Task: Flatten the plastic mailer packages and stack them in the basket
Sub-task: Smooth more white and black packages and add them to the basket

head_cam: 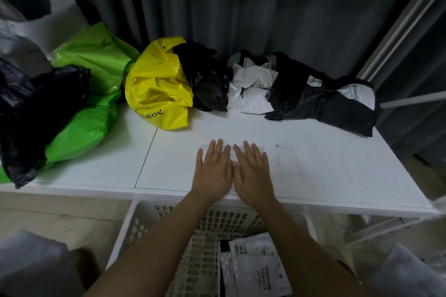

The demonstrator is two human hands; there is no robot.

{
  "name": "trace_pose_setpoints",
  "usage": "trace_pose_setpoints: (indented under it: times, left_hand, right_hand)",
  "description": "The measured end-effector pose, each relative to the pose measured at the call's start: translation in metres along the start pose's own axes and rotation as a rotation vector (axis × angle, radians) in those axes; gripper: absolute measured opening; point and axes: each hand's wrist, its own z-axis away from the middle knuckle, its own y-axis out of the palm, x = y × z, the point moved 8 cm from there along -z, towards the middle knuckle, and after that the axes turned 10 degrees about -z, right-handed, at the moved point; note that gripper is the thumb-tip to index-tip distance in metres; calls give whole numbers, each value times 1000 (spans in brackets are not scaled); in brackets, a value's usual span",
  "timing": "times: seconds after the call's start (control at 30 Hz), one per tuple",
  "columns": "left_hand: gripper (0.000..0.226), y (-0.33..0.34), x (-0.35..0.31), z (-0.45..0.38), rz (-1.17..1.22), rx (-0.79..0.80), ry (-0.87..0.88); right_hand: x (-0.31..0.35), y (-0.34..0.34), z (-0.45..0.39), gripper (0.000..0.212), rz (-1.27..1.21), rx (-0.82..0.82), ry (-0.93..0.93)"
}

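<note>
Both hands lie flat, side by side, fingers straight and spread a little: the left hand and the right hand press palms-down on a white mailer that lies flat near the front edge of the white table, hard to pick out against it. Neither hand curls round anything. Along the far side of the table crumpled mailers wait: a yellow bag, a black bag beside it, white ones, and a dark mailer with labels to the right. Green bags and another black one pile up on the left. Below the near edge stands a white lattice basket with flattened, labelled mailers in it. Dark curtains hang behind.
</note>
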Motion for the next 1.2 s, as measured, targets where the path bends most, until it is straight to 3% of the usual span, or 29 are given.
trace_pose_setpoints:
  times: [0.33,0.57,0.77,0.9,1.2]
  left_hand:
    - [71,6,3,-7,-52,-76,116]
    - [84,6,-1,-19,-37,-19,27]
    - [73,8,0,-16,-26,-101,40]
    - [70,9,-1,-15,5,-112,44]
    - [65,10,2,-14,-19,-123,32]
  right_hand:
    - [-5,1,-5,71,70,16,-8]
    - [-8,2,-5,71,79,10,40]
    - [-10,-5,-13,66,-20,34,106]
    - [-11,-2,-9,73,78,-8,45]
    - [-11,3,-7,70,152,-4,41]
